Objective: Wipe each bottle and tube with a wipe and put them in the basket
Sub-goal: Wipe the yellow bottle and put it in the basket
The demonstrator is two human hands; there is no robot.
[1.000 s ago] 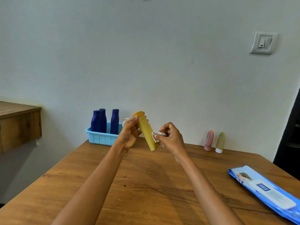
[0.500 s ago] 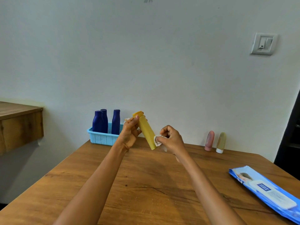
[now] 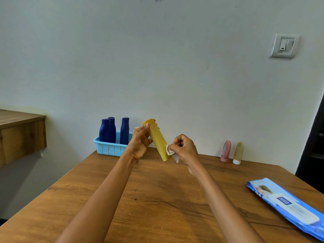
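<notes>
Grainy varnished wood table [image 3: 157, 199], matt yellow plastic bottle [image 3: 157, 141], perforated plastic basket [image 3: 110, 148], glossy wipes pack [image 3: 287, 206].

three dark blue bottles [image 3: 112, 130] stood in the one light blue basket [image 3: 110, 149]. one yellow bottle [image 3: 157, 141] was held just right of the basket, one white wipe [image 3: 169, 150] touching its lower part. two tubes, one pink [image 3: 225, 151] and one olive [image 3: 238, 153], stood well right of the basket, and one blue wipes pack [image 3: 289, 206] lay well to the basket's right, nearer the viewer.
</notes>
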